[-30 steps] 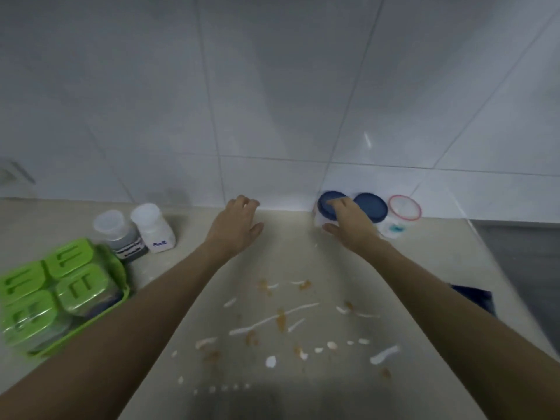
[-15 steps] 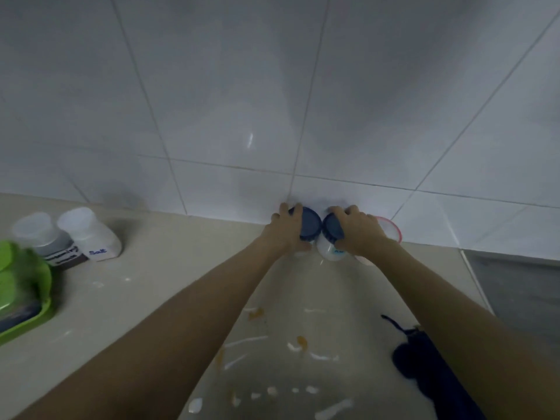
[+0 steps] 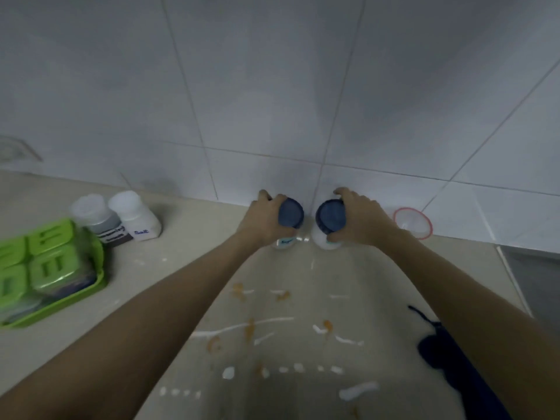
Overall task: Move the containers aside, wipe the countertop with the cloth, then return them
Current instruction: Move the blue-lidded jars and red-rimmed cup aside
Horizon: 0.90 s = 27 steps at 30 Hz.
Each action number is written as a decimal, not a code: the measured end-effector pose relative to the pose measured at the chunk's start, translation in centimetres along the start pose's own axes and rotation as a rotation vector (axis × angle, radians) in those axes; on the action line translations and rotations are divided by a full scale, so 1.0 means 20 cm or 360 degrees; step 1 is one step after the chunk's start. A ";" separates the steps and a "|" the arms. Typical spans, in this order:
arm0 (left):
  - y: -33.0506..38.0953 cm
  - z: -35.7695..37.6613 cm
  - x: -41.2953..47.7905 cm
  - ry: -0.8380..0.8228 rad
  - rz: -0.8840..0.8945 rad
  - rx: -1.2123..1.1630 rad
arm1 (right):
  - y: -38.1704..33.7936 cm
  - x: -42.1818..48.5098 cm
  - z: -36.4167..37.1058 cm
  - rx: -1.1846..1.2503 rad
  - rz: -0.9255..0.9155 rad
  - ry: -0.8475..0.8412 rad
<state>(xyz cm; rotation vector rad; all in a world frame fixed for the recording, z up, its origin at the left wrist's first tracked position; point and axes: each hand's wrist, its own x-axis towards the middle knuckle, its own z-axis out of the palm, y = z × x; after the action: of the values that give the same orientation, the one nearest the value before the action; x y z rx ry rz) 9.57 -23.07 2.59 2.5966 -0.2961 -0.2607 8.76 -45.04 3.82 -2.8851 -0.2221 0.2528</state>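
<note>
Two white jars with dark blue lids stand close to the tiled wall at the back of the beige countertop point(image 3: 188, 262). My left hand point(image 3: 260, 222) grips the left blue-lidded jar point(image 3: 290, 214) from its left side. My right hand point(image 3: 360, 221) grips the right blue-lidded jar point(image 3: 331, 216) from its right side. A small gap separates the two jars. A dark blue cloth point(image 3: 439, 356) lies on the counter at the lower right, partly under my right forearm. White and orange smears point(image 3: 251, 325) cover the counter between my arms.
A clear container with a red rim point(image 3: 412, 222) stands by the wall right of my right hand. Two white-capped jars point(image 3: 121, 218) stand at the left, beside a green tray point(image 3: 91, 295) of green-lidded boxes. The counter ends at the right edge point(image 3: 512, 277).
My left hand left the bare counter and took hold of the left blue-lidded jar. The two jars, touching half a second ago, have come slightly apart.
</note>
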 end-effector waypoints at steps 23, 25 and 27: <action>-1.21 -0.57 -0.78 0.0417 -0.0394 0.0200 | -1.52 0.18 0.46 0.0387 -0.0423 -0.0132; -1.26 -0.55 -0.77 0.0470 -0.0383 0.0195 | -1.56 0.21 0.49 0.0395 -0.0396 -0.0137; -1.30 -0.53 -0.77 0.0506 -0.0401 0.0173 | -1.58 0.22 0.52 0.0379 -0.0377 -0.0133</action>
<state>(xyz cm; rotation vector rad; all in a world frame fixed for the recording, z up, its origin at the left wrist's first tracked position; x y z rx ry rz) 1.56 7.79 0.47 2.7283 0.1337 0.0868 7.07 -11.56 0.95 -2.5860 -0.5079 0.3317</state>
